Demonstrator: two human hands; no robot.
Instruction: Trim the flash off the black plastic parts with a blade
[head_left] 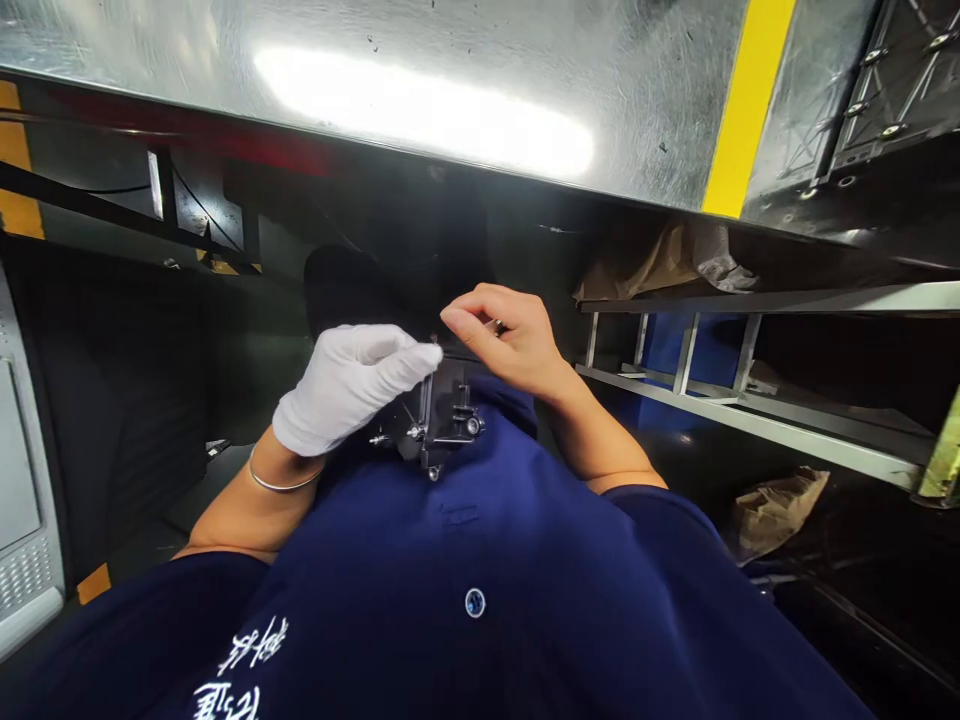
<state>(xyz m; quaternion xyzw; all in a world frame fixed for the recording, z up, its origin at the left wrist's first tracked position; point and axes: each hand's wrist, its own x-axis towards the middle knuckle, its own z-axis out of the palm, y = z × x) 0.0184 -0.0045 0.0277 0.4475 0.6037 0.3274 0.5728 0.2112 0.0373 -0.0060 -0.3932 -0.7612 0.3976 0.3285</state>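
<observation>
My left hand (352,385), in a white glove with a bangle at the wrist, is closed in a pinch. Its thumb and fingertips meet at the upper edge of a black plastic part (444,405) with thin ribs, pegs and shiny round ends. This part sits in front of my dark blue shirt, its outline partly lost against dark cloth. Bare and curled, my right hand (510,335) is just above and right of the part, thumb against the fingers. A small shiny spot shows among those fingers; what they hold, if anything, I cannot make out.
Ahead is a metal worktop (465,60) with a yellow stripe (750,105). At the right stand a pale metal frame (750,420) and crumpled brown paper (780,510). A black bracket (82,195) juts in at the left, above a dark box-like shape (112,400).
</observation>
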